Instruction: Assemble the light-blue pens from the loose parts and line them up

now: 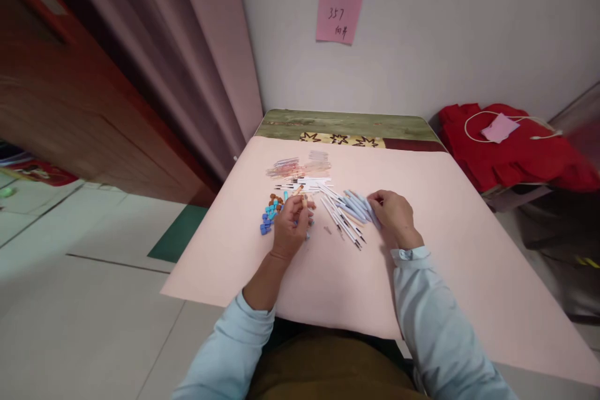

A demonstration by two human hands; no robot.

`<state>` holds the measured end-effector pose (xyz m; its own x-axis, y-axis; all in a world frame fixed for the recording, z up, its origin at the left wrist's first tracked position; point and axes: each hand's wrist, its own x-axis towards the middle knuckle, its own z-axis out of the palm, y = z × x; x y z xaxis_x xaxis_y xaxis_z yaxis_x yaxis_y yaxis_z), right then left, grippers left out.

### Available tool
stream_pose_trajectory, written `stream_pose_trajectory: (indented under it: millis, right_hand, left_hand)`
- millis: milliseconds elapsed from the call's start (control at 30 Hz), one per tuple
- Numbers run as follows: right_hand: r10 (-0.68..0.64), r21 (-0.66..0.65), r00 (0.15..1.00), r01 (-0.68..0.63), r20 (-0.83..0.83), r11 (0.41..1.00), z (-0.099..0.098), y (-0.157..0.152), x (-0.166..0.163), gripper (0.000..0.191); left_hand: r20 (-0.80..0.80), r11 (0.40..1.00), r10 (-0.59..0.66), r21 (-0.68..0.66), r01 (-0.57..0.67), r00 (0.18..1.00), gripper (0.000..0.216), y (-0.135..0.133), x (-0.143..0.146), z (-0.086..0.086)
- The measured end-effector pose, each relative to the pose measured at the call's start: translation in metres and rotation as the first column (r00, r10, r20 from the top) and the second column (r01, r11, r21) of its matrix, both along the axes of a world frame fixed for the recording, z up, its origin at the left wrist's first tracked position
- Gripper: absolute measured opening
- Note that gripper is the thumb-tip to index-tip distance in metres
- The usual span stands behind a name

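My left hand [291, 226] is closed in a pinch on a small tan pen cap [304, 201]. Beside and partly behind that hand lie blue pen caps [267, 220] and brown pen caps [275, 200]. My right hand [394, 214] has its fingertips closed on the end of a pale blue pen barrel [375, 217] at the right edge of a pile. Between the hands, white pen refills [344, 225] with dark tips lie fanned out next to the pale blue barrels [355, 205].
Behind the hands, clear and reddish slim parts [297, 167] lie in rows on the pink-covered table [215, 262]. A wall with a pink note [340, 12] stands behind. Red cloth [525, 156] with a white cable is at right, a curtain [206, 31] at left.
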<state>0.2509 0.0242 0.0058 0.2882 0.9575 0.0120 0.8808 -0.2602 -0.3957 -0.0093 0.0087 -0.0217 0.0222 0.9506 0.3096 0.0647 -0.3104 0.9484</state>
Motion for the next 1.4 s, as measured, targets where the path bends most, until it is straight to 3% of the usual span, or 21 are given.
stream_pose_trajectory:
  millis: [267, 467, 600, 700, 867, 1033, 1133, 1233, 1400]
  right_hand:
    - [-0.121, 0.020, 0.988, 0.123, -0.091, 0.992, 0.000, 0.000, -0.002, 0.022]
    - [-0.193, 0.162, 0.955, 0.232, -0.226, 0.959, -0.004, 0.002, -0.001, 0.024]
    - [-0.141, 0.343, 0.917, 0.277, -0.372, 0.898, -0.007, 0.004, -0.002, 0.036]
    - [-0.080, 0.464, 0.916, 0.273, -0.393, 0.843, -0.006, 0.004, -0.007, 0.039]
    - [-0.003, 0.489, 0.889, 0.254, -0.457, 0.834, -0.002, 0.000, -0.024, 0.029]
    - [0.104, 0.575, 0.847, 0.258, -0.521, 0.776, 0.005, -0.005, -0.036, 0.028]
    - [0.141, 0.573, 0.894, 0.145, -0.426, 0.807, 0.009, -0.011, -0.040, 0.031]
    - [0.246, 0.520, 0.938, -0.089, -0.242, 0.850, 0.010, -0.019, -0.048, 0.031]
    - [0.423, 0.283, 0.905, -0.416, 0.039, 0.864, 0.010, -0.026, -0.071, 0.026]
  left_hand:
    - [-0.055, 1.000, -0.003, 0.023, 0.005, 0.998, 0.018, -0.001, -0.001, 0.004]
    - [-0.065, 0.997, -0.018, 0.072, 0.023, 0.998, 0.018, 0.000, -0.002, 0.000]
    - [-0.066, 0.995, 0.006, 0.097, 0.000, 0.998, 0.017, 0.001, -0.001, 0.001]
    - [-0.086, 0.995, 0.022, 0.095, -0.014, 0.996, 0.019, 0.000, 0.000, 0.003]
    - [-0.119, 0.994, 0.025, 0.106, -0.012, 0.993, 0.023, -0.001, 0.000, 0.005]
    - [-0.196, 0.990, 0.060, 0.134, -0.034, 0.979, 0.019, -0.001, -0.002, 0.008]
    - [-0.234, 0.987, 0.094, 0.147, -0.060, 0.968, 0.018, -0.001, -0.003, 0.009]
    - [-0.233, 0.989, 0.104, 0.129, -0.075, 0.967, 0.020, 0.000, -0.003, 0.008]
    - [-0.240, 0.988, 0.107, 0.135, -0.076, 0.965, 0.021, 0.000, -0.002, 0.006]
